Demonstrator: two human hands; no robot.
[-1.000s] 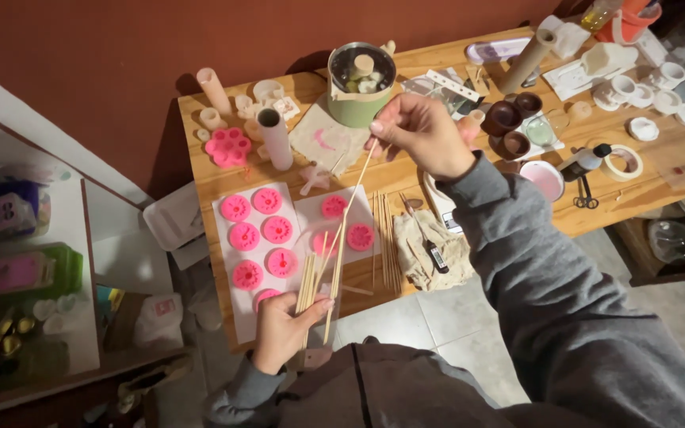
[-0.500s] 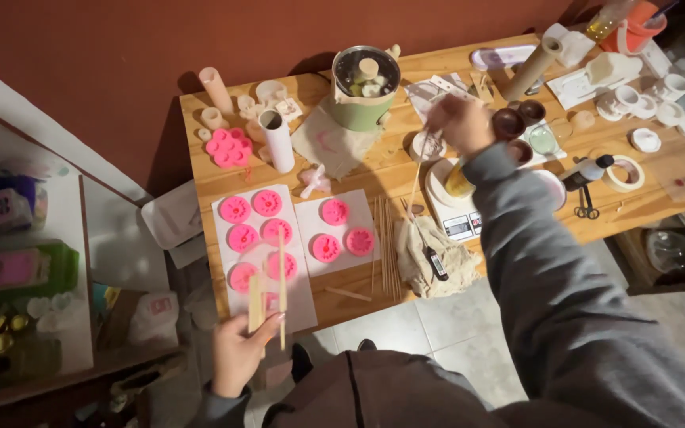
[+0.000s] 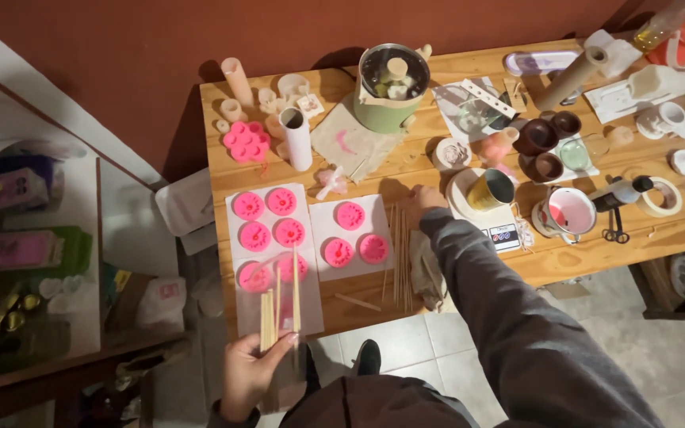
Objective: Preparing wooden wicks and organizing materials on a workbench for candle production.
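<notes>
The left hand (image 3: 249, 372) pinches a bundle of thin, pale wooden sticks (image 3: 277, 311) at the near edge of the wooden desk (image 3: 469, 79), over white sheets bearing round pink moulds (image 3: 267, 222). The right hand (image 3: 424, 198) rests fingers down beside loose sticks (image 3: 398, 254); its grip cannot be told. Red-brown wall, pale tiled floor.

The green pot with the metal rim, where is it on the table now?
In the head view the green pot stands at the far edge of the wooden table, near the red wall, right of the white tube and beyond the right hand.
</notes>
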